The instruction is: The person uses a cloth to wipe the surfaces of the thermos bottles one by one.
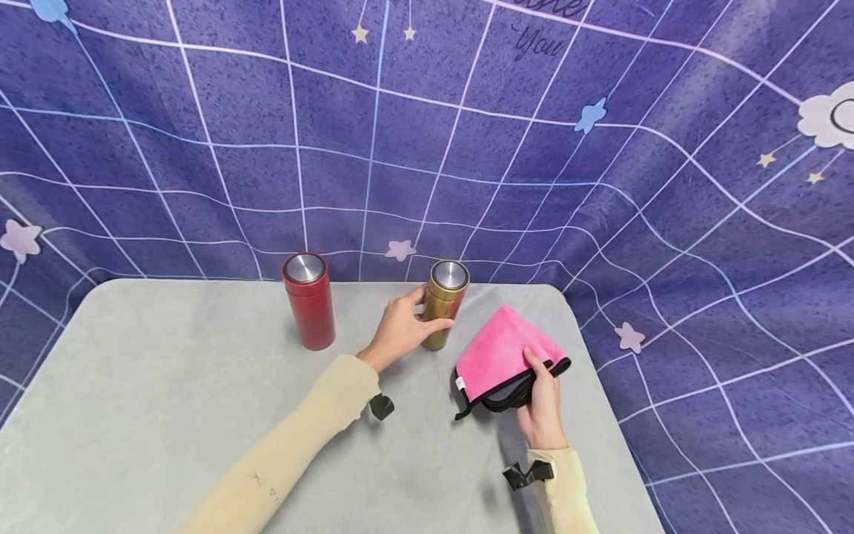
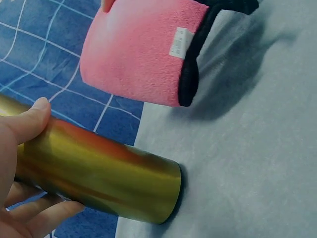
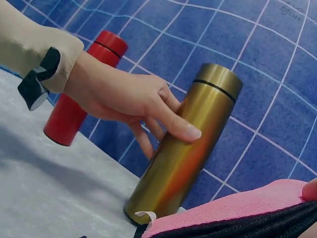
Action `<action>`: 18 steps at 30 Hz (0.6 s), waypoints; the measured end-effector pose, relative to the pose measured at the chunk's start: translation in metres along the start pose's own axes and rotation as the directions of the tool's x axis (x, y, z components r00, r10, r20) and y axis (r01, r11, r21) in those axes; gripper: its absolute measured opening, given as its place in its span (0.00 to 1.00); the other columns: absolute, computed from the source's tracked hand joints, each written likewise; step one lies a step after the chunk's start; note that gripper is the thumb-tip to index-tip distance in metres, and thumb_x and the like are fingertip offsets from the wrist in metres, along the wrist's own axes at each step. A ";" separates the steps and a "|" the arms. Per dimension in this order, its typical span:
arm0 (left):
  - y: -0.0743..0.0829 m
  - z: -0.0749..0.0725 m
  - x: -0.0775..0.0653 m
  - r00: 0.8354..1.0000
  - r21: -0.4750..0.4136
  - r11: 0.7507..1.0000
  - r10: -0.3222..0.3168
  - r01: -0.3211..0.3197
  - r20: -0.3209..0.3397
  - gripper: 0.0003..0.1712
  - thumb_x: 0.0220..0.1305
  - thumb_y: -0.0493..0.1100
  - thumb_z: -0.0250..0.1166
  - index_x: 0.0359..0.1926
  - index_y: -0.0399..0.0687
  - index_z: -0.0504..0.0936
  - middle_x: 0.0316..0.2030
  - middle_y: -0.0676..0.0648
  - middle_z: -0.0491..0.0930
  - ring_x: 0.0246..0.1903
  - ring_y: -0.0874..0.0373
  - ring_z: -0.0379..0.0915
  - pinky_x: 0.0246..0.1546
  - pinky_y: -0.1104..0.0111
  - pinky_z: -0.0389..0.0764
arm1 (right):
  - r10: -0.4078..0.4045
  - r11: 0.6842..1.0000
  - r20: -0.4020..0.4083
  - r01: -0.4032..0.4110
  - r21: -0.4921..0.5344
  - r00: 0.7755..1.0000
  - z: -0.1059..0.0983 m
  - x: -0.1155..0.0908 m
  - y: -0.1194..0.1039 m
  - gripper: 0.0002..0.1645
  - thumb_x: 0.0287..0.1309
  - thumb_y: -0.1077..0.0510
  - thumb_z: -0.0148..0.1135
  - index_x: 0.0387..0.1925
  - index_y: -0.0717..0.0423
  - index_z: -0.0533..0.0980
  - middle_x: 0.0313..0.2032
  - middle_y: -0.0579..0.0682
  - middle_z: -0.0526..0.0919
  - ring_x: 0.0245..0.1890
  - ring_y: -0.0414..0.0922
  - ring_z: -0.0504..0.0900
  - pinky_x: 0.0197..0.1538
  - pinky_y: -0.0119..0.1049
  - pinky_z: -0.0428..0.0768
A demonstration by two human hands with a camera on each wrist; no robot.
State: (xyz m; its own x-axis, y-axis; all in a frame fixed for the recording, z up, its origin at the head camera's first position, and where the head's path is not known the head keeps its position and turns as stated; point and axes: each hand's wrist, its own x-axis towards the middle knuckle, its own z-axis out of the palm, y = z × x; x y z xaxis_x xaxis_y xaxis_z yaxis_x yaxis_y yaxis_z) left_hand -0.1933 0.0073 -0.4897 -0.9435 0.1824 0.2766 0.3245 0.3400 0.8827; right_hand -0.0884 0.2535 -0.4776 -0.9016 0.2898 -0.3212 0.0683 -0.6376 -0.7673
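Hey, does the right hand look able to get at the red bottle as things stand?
Probably not easily: the right hand holds a pink cloth, and the left hand, gripping the gold bottle, lies across the way to the red bottle.

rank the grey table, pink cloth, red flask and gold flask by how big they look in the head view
1. grey table
2. pink cloth
3. red flask and gold flask: too alike to rank; the left hand partly covers the gold one

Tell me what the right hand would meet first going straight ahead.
Past the pink cloth it holds, the right hand would probably meet the patterned backdrop behind the table, though depth is unclear.
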 end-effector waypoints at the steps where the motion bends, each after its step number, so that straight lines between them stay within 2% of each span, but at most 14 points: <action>1: -0.001 0.000 0.000 1.000 -0.002 1.000 -0.002 0.002 0.006 0.43 0.55 0.52 0.86 0.70 0.48 0.81 0.57 0.43 0.88 0.47 0.47 0.89 0.44 0.63 0.91 | 0.002 1.000 0.000 -0.002 0.000 1.000 0.000 0.000 0.000 0.02 0.80 0.60 0.58 0.48 0.51 0.76 0.40 0.45 0.88 0.40 0.40 0.87 0.45 0.33 0.86; 7: -0.001 0.001 -0.002 1.000 -0.003 1.000 -0.014 0.014 0.024 0.45 0.57 0.51 0.85 0.72 0.47 0.78 0.60 0.43 0.86 0.50 0.46 0.89 0.46 0.63 0.91 | -0.001 1.000 0.000 0.001 -0.018 1.000 0.001 -0.002 -0.001 0.02 0.79 0.61 0.58 0.47 0.51 0.76 0.41 0.45 0.87 0.41 0.40 0.86 0.47 0.33 0.85; 14: -0.001 0.001 -0.002 0.998 0.102 0.994 -0.044 0.039 0.054 0.47 0.59 0.56 0.83 0.76 0.51 0.73 0.62 0.44 0.85 0.51 0.48 0.89 0.53 0.54 0.88 | -0.013 0.999 0.003 0.013 -0.031 1.000 0.000 -0.003 0.001 0.01 0.79 0.60 0.59 0.47 0.51 0.76 0.39 0.45 0.87 0.39 0.40 0.87 0.44 0.34 0.86; 18: -0.003 0.000 -0.005 0.995 0.127 0.991 -0.051 0.040 0.088 0.50 0.62 0.54 0.81 0.79 0.52 0.68 0.65 0.44 0.82 0.55 0.47 0.87 0.60 0.50 0.85 | -0.022 0.999 0.001 0.022 -0.038 1.000 0.001 -0.005 0.003 0.03 0.79 0.61 0.59 0.46 0.50 0.76 0.37 0.46 0.87 0.37 0.41 0.87 0.41 0.34 0.87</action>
State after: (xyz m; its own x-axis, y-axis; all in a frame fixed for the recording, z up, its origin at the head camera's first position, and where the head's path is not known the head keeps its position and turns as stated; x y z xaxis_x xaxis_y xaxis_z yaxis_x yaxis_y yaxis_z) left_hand -0.1901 0.0051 -0.4939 -0.9493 0.2455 0.1963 0.2925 0.4611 0.8377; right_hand -0.0839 0.2499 -0.4777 -0.9034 0.3030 -0.3034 0.0647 -0.6031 -0.7950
